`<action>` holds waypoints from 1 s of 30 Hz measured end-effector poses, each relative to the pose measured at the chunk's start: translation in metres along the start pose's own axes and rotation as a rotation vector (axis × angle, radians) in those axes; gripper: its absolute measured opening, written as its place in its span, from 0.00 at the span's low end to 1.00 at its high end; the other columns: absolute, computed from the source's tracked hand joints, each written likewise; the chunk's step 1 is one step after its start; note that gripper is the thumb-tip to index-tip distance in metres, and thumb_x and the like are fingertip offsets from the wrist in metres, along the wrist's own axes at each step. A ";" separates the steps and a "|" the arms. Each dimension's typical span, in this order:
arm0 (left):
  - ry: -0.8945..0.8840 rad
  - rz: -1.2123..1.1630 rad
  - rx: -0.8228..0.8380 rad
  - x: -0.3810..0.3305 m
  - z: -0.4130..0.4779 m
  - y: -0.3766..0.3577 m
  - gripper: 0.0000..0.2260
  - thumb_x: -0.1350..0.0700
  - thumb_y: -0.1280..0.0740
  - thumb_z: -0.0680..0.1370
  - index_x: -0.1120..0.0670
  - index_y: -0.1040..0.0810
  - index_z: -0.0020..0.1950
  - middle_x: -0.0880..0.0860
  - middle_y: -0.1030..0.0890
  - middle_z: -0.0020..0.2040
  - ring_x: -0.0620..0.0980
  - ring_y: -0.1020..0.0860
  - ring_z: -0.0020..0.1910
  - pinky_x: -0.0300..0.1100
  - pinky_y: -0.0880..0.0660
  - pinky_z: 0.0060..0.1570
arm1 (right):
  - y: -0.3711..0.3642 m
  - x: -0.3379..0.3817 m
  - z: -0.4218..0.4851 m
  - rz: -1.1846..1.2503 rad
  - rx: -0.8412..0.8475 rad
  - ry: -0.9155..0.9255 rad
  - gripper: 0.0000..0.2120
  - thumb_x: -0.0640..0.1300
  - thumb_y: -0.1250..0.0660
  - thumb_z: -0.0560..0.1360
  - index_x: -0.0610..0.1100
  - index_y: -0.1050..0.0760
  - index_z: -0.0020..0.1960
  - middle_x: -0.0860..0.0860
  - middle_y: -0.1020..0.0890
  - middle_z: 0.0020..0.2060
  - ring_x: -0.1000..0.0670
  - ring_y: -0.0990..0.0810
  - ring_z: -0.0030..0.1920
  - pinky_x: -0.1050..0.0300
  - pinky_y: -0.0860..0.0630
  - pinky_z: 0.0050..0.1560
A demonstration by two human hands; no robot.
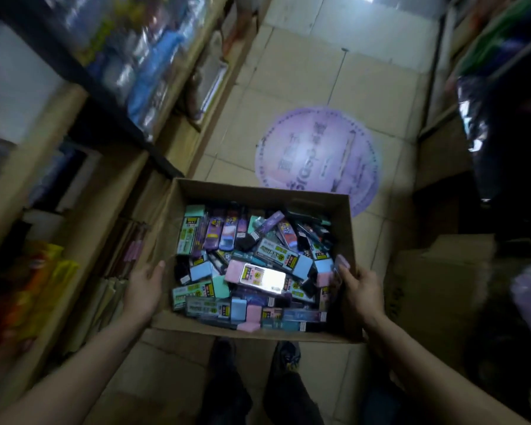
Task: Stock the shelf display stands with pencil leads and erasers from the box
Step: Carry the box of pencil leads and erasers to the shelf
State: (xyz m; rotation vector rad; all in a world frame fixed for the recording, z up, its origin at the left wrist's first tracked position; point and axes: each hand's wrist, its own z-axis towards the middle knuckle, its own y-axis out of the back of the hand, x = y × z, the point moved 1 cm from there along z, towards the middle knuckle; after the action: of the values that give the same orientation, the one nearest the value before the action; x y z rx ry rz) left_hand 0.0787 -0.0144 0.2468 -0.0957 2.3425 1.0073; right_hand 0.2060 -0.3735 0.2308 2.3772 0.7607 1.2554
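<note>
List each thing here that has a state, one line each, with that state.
cardboard box: open at the top, full, held between both hands.
packs: piled loose in the box, none lifted out.
left hand: holds the box's left wall, thumb up along it, fingers hidden.
right hand: grips the right wall, thumb over the rim.
shelves: on the left, stocked with goods, blurred.
</note>
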 end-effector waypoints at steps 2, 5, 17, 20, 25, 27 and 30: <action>-0.053 0.020 -0.001 -0.043 -0.018 0.021 0.17 0.53 0.40 0.81 0.67 0.23 0.56 0.68 0.20 0.51 0.65 0.22 0.53 0.57 0.25 0.53 | 0.034 0.031 -0.013 0.027 -0.029 0.005 0.12 0.51 0.36 0.77 0.44 0.21 0.43 0.48 0.17 0.37 0.48 0.19 0.40 0.49 0.23 0.41; -0.151 0.057 0.007 -0.101 -0.035 0.043 0.16 0.52 0.40 0.81 0.63 0.20 0.52 0.64 0.18 0.45 0.62 0.20 0.46 0.55 0.23 0.48 | 0.080 0.071 -0.022 0.035 -0.047 0.008 0.12 0.51 0.36 0.77 0.43 0.21 0.43 0.47 0.18 0.37 0.47 0.19 0.41 0.48 0.23 0.42; -0.249 0.029 0.008 -0.290 0.012 0.050 0.18 0.51 0.39 0.80 0.62 0.26 0.35 0.58 0.26 0.30 0.56 0.28 0.30 0.44 0.36 0.32 | 0.172 0.193 0.056 -0.036 -0.105 0.000 0.11 0.49 0.32 0.75 0.43 0.22 0.38 0.49 0.20 0.32 0.51 0.22 0.33 0.56 0.29 0.33; -0.299 0.031 -0.002 -0.344 0.030 0.050 0.20 0.54 0.38 0.80 0.56 0.34 0.29 0.52 0.33 0.25 0.50 0.34 0.26 0.42 0.42 0.27 | 0.187 0.222 0.083 -0.014 -0.091 -0.018 0.09 0.47 0.32 0.75 0.41 0.20 0.44 0.47 0.17 0.38 0.52 0.20 0.37 0.56 0.26 0.34; -0.316 -0.024 0.053 -0.433 0.070 0.047 0.16 0.51 0.38 0.80 0.55 0.26 0.34 0.55 0.26 0.29 0.53 0.28 0.30 0.41 0.36 0.32 | 0.218 0.274 0.136 0.041 -0.091 -0.004 0.10 0.46 0.33 0.75 0.39 0.21 0.48 0.44 0.18 0.42 0.46 0.19 0.43 0.50 0.24 0.40; -0.307 -0.038 0.066 -0.467 0.091 0.040 0.15 0.50 0.38 0.80 0.57 0.23 0.38 0.58 0.24 0.32 0.54 0.26 0.33 0.44 0.32 0.36 | 0.232 0.296 0.164 0.086 -0.112 0.008 0.12 0.49 0.34 0.76 0.39 0.21 0.48 0.44 0.17 0.42 0.44 0.19 0.44 0.49 0.23 0.40; -0.315 -0.016 0.021 -0.523 0.123 0.021 0.18 0.49 0.37 0.79 0.55 0.28 0.31 0.54 0.29 0.27 0.52 0.31 0.29 0.43 0.38 0.31 | 0.255 0.327 0.218 0.115 -0.173 0.015 0.20 0.54 0.36 0.76 0.35 0.22 0.47 0.39 0.18 0.42 0.38 0.20 0.45 0.39 0.23 0.46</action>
State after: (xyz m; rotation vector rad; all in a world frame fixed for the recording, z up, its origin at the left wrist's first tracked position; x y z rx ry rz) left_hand 0.5660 0.0027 0.4745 0.0496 2.0615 0.9167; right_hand 0.6148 -0.3913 0.4580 2.3012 0.5042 1.3283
